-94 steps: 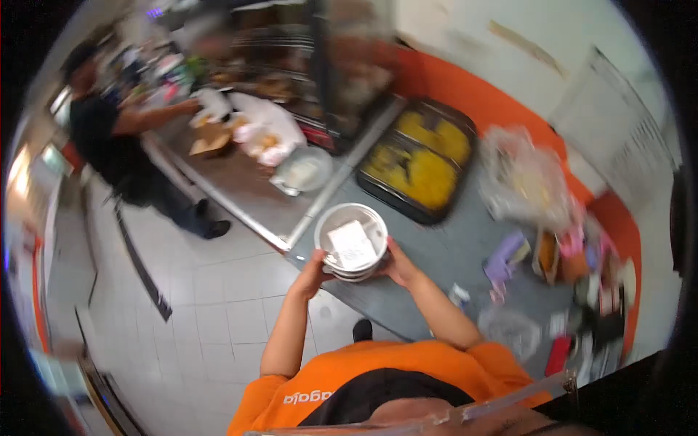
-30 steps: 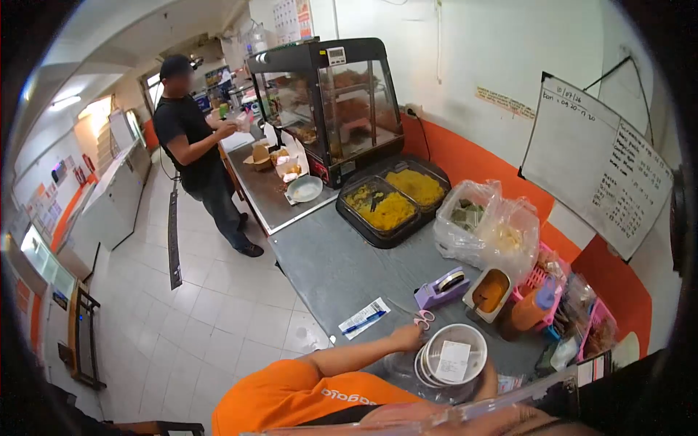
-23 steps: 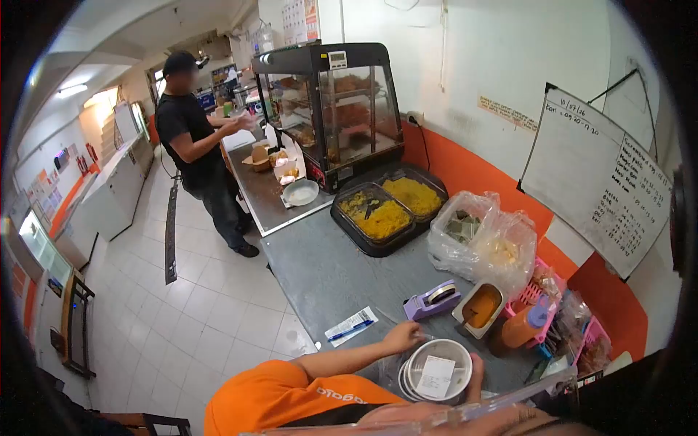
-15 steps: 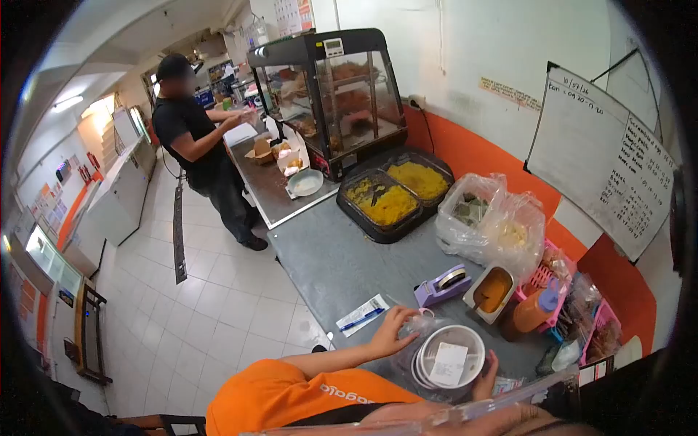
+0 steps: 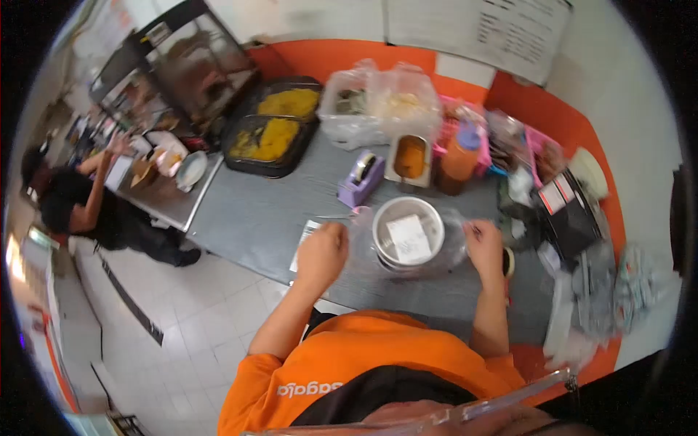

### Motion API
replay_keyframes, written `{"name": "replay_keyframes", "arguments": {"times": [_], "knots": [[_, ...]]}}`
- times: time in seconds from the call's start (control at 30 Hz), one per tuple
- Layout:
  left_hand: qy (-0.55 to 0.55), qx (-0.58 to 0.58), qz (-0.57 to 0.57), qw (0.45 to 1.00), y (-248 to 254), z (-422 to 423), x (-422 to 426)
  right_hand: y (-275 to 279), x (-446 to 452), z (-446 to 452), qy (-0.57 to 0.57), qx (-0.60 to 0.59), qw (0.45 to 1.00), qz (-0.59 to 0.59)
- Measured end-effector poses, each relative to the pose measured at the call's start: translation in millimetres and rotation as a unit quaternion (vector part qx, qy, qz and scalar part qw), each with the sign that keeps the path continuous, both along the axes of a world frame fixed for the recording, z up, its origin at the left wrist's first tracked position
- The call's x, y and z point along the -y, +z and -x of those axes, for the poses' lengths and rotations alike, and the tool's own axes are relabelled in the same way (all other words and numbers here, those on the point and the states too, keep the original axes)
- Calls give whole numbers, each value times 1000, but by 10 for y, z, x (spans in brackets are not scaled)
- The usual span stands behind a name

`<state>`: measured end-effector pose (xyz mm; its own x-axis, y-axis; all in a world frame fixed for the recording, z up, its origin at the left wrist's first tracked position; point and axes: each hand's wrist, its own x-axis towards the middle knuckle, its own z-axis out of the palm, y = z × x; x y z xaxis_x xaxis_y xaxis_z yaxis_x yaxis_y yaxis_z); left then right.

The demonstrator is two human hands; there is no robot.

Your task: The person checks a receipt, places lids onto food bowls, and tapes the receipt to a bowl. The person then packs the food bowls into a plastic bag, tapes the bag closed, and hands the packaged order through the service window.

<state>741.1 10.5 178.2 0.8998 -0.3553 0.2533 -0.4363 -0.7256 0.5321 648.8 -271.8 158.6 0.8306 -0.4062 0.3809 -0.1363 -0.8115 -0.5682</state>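
Note:
A round white tub (image 5: 408, 207) stands on the grey table, with a white paper slip (image 5: 409, 238) lying over its top. Clear plastic bag (image 5: 454, 236) film spreads around the tub on both sides. My left hand (image 5: 323, 251) is closed on the bag at the left. On the opposite side, my right hand (image 5: 483, 243) pinches the other edge of the bag. Behind the tub are a purple tape dispenser (image 5: 361, 182) and a metal container of orange sauce (image 5: 411, 161). A printed slip (image 5: 302, 243) lies partly hidden behind my left hand.
Black trays of yellow food (image 5: 273, 138) and plastic-bagged tubs (image 5: 345, 120) stand along the wall. An orange squeeze bottle (image 5: 458, 163) and pink baskets (image 5: 483, 138) are at the back right. Grey plastic bags (image 5: 614, 287) hang at right. Another person (image 5: 87, 207) works at the far left.
My view has swung right and down. My hands have moved from the tub's sides outward, and now hold the bag's film on either side of it.

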Motion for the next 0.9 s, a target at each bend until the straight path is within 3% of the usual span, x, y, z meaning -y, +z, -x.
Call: {"name": "replay_keyframes", "arguments": {"times": [0.07, 0.13, 0.23, 0.27, 0.33, 0.37, 0.4, 0.43, 0.47, 0.5, 0.53, 0.6, 0.63, 0.67, 0.7, 0.73, 0.8, 0.9], "knots": [[-39, 2, -3, 999, 9, -107, 100, -1, -33, -19, -30, 13, 999, 34], [-63, 12, -1, 998, -59, -180, 169, 140, -76, -54, -56, -51, 996, 36], [-97, -68, -30, 992, -321, -306, 209, 203, -92, -216, -47, -32, 998, 32], [-110, -122, 8, 986, -363, -371, 190, 237, -76, -256, -48, -32, 998, 35], [-120, -186, 46, 974, -426, -470, 145, 266, -79, -311, 17, 7, 995, -96], [-125, -200, 131, 963, -446, -531, 115, 241, -29, -297, 58, -16, 983, -171], [-124, -211, 213, 946, -470, -560, 85, 182, 1, -249, 63, -23, 983, -173], [-114, -215, 214, 946, -488, -554, 53, 103, 21, -187, 103, 52, 909, -400], [-91, -253, 389, 881, -503, -532, -7, 34, 16, -134, 131, 119, 778, -603], [-61, -278, 551, 785, -548, -474, -100, 24, -19, -68, 151, 150, 747, -630], [-46, -281, 550, 785, -664, -445, -224, 28, -117, -12, 151, 135, 744, -636], [94, -236, 546, 799, -1063, -502, -498, 34, -278, 109, 74, 193, 883, -421], [152, -187, 422, 874, -1315, -486, -651, 6, -328, 182, 77, 185, 882, -427], [160, -188, 418, 874, -1553, -444, -830, -36, -363, 280, 16, 202, 918, -341], [179, -92, 286, 937, -1764, -408, -1011, -87, -383, 355, -45, 217, 943, -249], [192, 4, 144, 971, -1789, -367, -1107, -154, -383, 416, -41, 213, 943, -254], [211, -25, 169, 962, -1829, -344, -1254, -285, -355, 515, -27, 216, 925, -312], [160, -45, 73, 983, -1930, -541, -1369, -352, -342, 544, -58, 205, 934, -287]]}}
